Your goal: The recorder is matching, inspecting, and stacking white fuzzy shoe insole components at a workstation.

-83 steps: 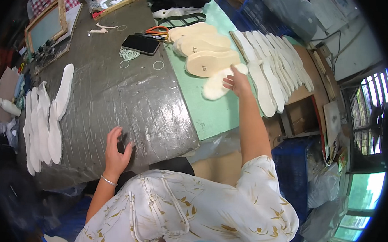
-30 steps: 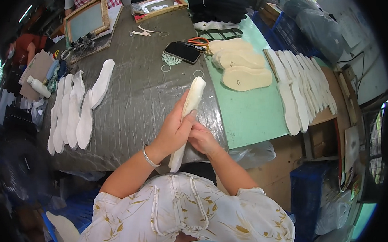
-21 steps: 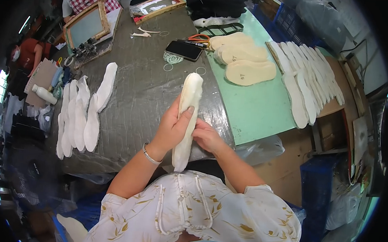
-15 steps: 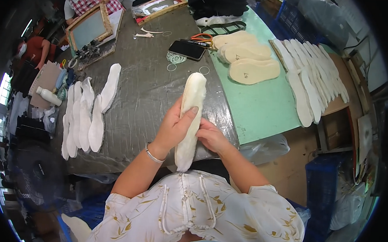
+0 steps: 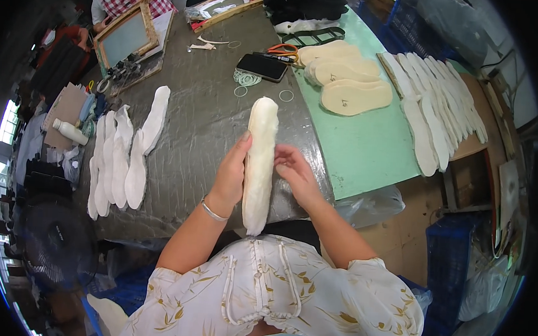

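Observation:
In front of my chest stands a fluffy cream insole bundle (image 5: 260,167), seen edge-on with furry pile on its right side. It looks like more than one layer, but the exact number cannot be made out. My left hand (image 5: 231,169) grips it from the left, thumb along its edge and fingers hidden behind. My right hand (image 5: 296,174) is just to its right, thumb and fingers loosely bent and apart, with nothing visible in them. Beyond the bundle's upper end, thin rubber bands (image 5: 287,96) lie on the dark table (image 5: 204,128).
White fluffy insoles (image 5: 136,167) lie in a row at left. Cream insole pieces (image 5: 356,97) rest on a green board (image 5: 367,161); more insoles (image 5: 429,125) overlap further right. A phone (image 5: 261,67) and orange-handled scissors (image 5: 282,50) lie ahead. Another person holds a framed screen (image 5: 128,39) at far left.
My left thumb has moved off the bundle's face to its left edge. My right hand has drawn slightly away, its fingers loosening. The bundle has turned, showing more furry side.

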`<state>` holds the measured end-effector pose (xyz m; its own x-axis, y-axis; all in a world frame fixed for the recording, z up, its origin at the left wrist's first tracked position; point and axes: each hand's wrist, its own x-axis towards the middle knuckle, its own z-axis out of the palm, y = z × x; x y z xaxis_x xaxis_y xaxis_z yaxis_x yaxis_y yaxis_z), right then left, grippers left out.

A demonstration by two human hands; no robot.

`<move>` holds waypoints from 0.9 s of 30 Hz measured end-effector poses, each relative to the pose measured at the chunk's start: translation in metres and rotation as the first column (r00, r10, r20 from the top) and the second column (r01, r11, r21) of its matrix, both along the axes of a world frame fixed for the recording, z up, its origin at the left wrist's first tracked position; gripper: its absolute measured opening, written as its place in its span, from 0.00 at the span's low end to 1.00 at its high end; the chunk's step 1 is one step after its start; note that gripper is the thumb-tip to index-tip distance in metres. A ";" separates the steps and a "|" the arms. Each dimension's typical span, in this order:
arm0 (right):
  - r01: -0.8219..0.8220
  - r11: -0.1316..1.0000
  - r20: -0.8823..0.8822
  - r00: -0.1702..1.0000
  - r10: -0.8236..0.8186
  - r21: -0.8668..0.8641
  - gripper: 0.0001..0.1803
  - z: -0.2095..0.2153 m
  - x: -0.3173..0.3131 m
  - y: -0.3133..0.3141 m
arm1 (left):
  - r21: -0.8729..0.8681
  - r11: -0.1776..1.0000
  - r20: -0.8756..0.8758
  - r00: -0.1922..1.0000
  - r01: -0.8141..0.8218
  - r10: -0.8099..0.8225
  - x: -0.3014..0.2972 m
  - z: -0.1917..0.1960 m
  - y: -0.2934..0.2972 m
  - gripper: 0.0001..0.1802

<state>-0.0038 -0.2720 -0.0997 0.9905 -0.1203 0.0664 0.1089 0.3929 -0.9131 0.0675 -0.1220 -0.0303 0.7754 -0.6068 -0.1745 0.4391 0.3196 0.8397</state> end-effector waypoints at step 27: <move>0.026 0.981 0.024 0.999 -0.022 -0.193 0.06 0.043 0.022 0.004 | -0.136 0.989 -0.124 0.991 -0.065 0.048 0.003 -0.003 -0.004 0.17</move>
<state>0.0178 -0.2681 -0.0571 0.9856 -0.1268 0.1123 0.1369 0.2061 -0.9689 0.0700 -0.1260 -0.0335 0.7876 -0.5878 -0.1847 0.5117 0.4571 0.7274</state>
